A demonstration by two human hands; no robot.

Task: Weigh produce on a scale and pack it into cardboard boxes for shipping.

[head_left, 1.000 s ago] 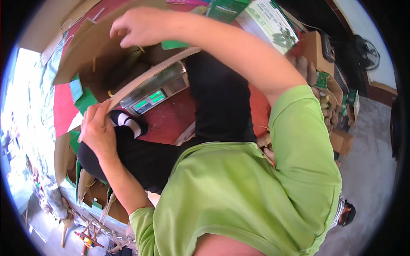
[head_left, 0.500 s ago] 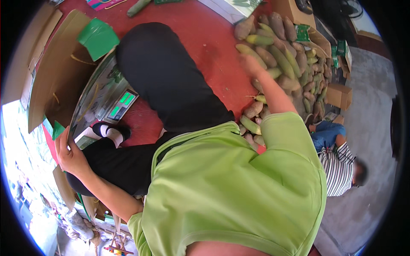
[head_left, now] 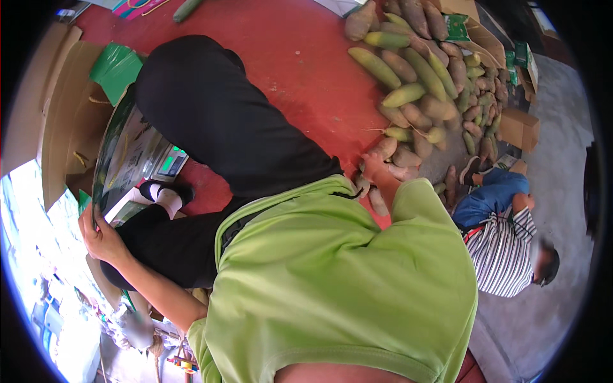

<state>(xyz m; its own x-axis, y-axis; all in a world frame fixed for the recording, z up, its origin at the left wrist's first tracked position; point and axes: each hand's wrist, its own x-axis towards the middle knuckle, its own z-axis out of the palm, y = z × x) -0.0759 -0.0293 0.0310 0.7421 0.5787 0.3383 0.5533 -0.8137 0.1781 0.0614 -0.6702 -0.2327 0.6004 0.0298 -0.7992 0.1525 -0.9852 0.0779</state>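
Note:
My left hand (head_left: 99, 233) grips the rim of a glossy green-printed carton (head_left: 124, 150) at the left, beside my black-trousered knee. My right hand (head_left: 375, 171) reaches past my green shirt to the near edge of a heap of brown tubers and long green fruits (head_left: 424, 83) on the red floor (head_left: 300, 57). Its fingers lie against a brown tuber (head_left: 385, 148); the sleeve hides whether they close around it.
A weighing scale with a green display (head_left: 169, 163) stands under the carton. Flat brown cardboard (head_left: 64, 108) lies far left. Cardboard boxes (head_left: 518, 126) sit behind the heap. A person in a striped shirt (head_left: 504, 246) crouches at the right.
The view swung down from the cardboard boxes to the floor and heap. My right arm came off the raised cardboard and reached down to the tubers. My left hand stayed at the carton.

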